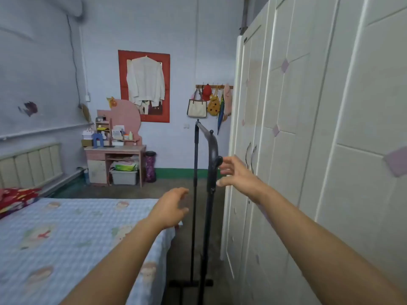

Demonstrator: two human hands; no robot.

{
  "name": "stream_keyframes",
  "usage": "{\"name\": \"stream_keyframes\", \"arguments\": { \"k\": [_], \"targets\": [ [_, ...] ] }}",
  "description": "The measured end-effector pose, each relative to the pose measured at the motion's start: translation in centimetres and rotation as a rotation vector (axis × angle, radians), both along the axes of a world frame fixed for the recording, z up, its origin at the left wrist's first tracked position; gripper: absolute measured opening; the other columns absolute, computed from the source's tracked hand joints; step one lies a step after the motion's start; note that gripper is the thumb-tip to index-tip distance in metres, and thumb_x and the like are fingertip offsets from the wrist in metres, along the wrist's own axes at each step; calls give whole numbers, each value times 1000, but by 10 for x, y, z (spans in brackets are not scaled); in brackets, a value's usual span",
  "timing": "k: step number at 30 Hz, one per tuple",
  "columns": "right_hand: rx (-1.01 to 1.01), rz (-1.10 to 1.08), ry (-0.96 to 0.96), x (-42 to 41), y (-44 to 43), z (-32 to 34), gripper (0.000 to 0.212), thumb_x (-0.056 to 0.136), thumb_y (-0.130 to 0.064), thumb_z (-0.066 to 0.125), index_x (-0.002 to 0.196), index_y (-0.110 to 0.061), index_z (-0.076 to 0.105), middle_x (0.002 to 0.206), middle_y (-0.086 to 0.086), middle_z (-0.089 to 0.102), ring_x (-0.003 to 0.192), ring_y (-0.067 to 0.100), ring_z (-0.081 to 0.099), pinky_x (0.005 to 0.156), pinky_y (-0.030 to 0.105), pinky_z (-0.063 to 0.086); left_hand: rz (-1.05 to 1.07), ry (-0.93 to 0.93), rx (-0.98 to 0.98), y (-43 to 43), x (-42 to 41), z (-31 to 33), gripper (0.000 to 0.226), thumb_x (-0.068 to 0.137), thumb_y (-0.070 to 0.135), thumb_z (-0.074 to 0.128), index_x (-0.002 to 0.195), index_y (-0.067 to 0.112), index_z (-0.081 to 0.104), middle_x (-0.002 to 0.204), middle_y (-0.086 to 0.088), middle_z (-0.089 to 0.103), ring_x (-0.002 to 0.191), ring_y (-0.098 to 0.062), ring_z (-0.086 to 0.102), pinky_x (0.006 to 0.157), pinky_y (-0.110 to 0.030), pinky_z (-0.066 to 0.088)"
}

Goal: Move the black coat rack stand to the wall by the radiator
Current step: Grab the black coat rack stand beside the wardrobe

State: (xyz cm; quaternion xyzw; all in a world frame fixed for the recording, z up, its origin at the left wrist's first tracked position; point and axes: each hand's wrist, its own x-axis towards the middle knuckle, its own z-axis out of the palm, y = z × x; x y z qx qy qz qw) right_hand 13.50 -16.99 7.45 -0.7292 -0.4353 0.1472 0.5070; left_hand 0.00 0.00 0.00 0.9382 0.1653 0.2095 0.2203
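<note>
The black coat rack stand [211, 155] stands upright in the narrow aisle between the bed and the wardrobe, its top bar running away from me and its feet on the floor near the bed's corner. My right hand [239, 172] is open, fingers spread, just right of the nearer upright and level with its knob, fingertips almost touching it. My left hand [170, 208] is open and lower, a little left of the far upright, holding nothing. The radiator [30, 166] is mounted on the left wall beyond the bed.
A bed [72, 238] with a blue checked sheet fills the left. A tall white wardrobe [308, 150] lines the right. A pink desk [115, 164] and a dark bin [150, 166] stand at the far wall, with bags on hooks [209, 102].
</note>
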Motion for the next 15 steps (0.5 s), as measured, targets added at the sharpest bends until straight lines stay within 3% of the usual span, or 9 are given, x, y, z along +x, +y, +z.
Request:
{"name": "stream_keyframes", "arguments": {
  "k": [2, 6, 8, 11, 15],
  "targets": [
    [37, -2, 73, -4, 10, -3, 68, 81, -15, 74, 138, -16, 37, 132, 2, 54, 118, 16, 55, 94, 25, 41, 11, 18, -51, -1, 1, -14, 58, 82, 18, 64, 136, 15, 43, 130, -7, 56, 117, -20, 53, 97, -30, 43],
    [148, -75, 173, -15, 36, -13, 57, 80, -32, 76, 127, -16, 47, 121, 2, 59, 107, 14, 58, 78, 20, 40, 2, 52, -155, -2, 6, -49, 61, 80, 17, 67, 136, 14, 42, 130, -7, 57, 117, -19, 54, 93, -25, 41],
    [196, -141, 162, -15, 49, -17, 43, 86, -37, 69, 116, -12, 52, 108, 4, 62, 97, 16, 61, 74, 23, 44, 1, 55, -188, 0, 10, -61, 62, 80, 18, 68, 136, 15, 42, 130, -6, 57, 118, -18, 53, 92, -23, 39],
    [240, -205, 146, -19, 63, -25, 32, 96, -35, 54, 111, -7, 54, 86, 4, 59, 79, 18, 59, 74, 30, 48, 1, 80, -265, 2, 16, -85, 62, 80, 20, 68, 136, 17, 42, 130, -4, 56, 119, -17, 52, 92, -22, 39],
    [273, -232, 144, -18, 71, -32, 24, 99, -27, 49, 112, -7, 51, 78, 3, 57, 69, 15, 57, 68, 24, 49, -19, 107, -343, 1, 22, -115, 64, 79, 20, 70, 137, 16, 41, 131, -6, 56, 120, -18, 52, 92, -23, 40]
  ]
}}
